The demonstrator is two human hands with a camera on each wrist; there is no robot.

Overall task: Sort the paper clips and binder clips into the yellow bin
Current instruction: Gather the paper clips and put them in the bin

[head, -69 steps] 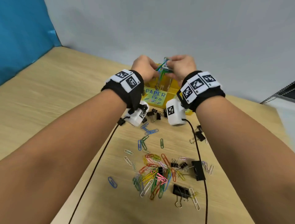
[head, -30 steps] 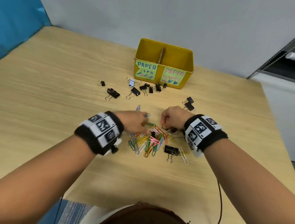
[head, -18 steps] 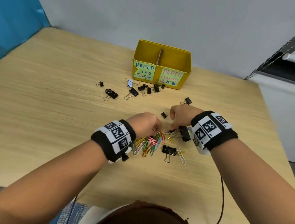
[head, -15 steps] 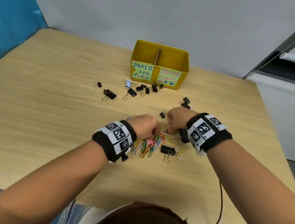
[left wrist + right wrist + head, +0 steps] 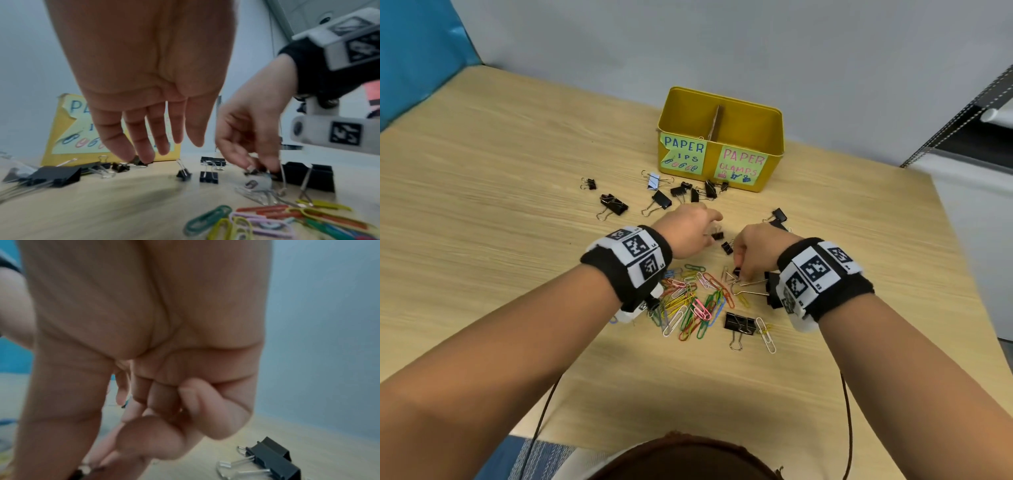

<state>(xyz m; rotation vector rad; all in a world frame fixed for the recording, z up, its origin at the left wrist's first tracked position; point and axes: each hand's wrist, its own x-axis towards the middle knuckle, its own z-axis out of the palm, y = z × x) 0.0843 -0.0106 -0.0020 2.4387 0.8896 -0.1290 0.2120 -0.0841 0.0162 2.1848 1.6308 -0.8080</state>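
Scattering across the wooden table (image 5: 493,219), black binder clips (image 5: 661,200) lay in a loose row just in front of the yellow bin (image 5: 722,137), while a bright heap of paper clips (image 5: 690,301) sat nearer the person, between the two wrists. One larger binder clip (image 5: 739,323) rested at the heap's right edge, and another big one (image 5: 308,176) stood right behind the right hand's working spot, crowding it. The bin, split by a divider and labelled for clips and clamps, stood at the far side near a grey wall (image 5: 722,41); a blue panel (image 5: 414,51) filled the left corner.

The left hand (image 5: 690,229) hung over the table with fingers straight and loose, holding nothing. The right hand (image 5: 755,251) was curled down, fingertips pinching a small binder clip (image 5: 254,171) at the table.

The left wrist view showed that pinch plainly, plus two small clips (image 5: 208,177) standing between the hands. The head view hid the pinch under the knuckles. The right wrist view gave mostly palm and curled fingers (image 5: 164,434), with one black clip (image 5: 271,457) lying apart at the right.
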